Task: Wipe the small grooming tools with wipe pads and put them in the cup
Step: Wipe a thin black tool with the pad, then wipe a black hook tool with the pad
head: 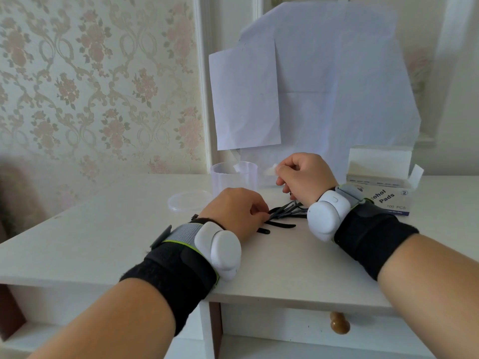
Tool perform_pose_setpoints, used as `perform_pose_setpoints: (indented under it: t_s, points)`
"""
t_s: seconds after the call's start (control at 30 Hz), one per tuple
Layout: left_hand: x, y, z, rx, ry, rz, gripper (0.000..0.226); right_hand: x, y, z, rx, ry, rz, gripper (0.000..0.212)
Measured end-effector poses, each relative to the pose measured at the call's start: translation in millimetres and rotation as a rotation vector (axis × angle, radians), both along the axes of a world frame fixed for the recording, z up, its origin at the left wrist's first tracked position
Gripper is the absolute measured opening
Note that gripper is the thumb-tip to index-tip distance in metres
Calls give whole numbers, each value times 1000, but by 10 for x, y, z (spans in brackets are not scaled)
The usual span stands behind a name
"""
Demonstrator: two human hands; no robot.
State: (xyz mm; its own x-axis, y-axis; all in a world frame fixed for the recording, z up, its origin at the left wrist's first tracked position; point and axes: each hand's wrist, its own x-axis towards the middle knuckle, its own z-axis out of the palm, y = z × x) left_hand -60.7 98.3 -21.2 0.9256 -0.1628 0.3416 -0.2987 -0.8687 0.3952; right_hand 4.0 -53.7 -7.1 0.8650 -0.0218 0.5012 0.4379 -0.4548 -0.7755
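A clear lid point(190, 200) lies flat on the white counter point(103, 229), to the left of the left hand point(234, 212) and apart from it. Just behind the lid stands the clear cup point(234, 178), upright and open, beyond the left fingers and left of the right fingers.

The left hand rests on the counter, its fingers curled down at the near end of a bunch of thin black tools point(283, 216); they seem to pinch one of the tools, though the knuckles hide the fingertips. The tools lie fanned on the counter between the two hands, directly under the right fingers.

The right hand point(304, 177) is raised above the tools, fingers curled tight and pinching a small white pad point(272, 168) that sticks out on the side toward the cup. Both wrists carry black bands with white devices.

To the right of the right fingers, near the wrist, an open box point(388, 195) marked as alcohol pads sits on the counter, its flap up. Sheets of white paper point(311, 86) hang on the wall behind the cup and hands. Below the counter's edge, a drawer shows a brown knob point(339, 323).
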Motion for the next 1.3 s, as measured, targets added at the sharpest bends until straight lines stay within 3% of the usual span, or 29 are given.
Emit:
perform_pose_setpoints:
  t_s: [0.53,0.8,0.93,1.13,1.3]
  points:
    - [26,-17,-38,-25,19,-78,12,7,9,-12,-20,-10,-2,15]
    - [107,-71,-1,110,71,-68,17,27,-13,-5,-22,-13,-1,17]
    - [115,-71,-20,52,8,-18,11,23,-23,5,46,-40,-51,17]
    - [84,-35,-16,-229,-49,11,12,-19,-13,24,91,-22,-19,15]
    - [69,-31,8,-120,-208,12,15,-105,53,33,70,23,148,16]
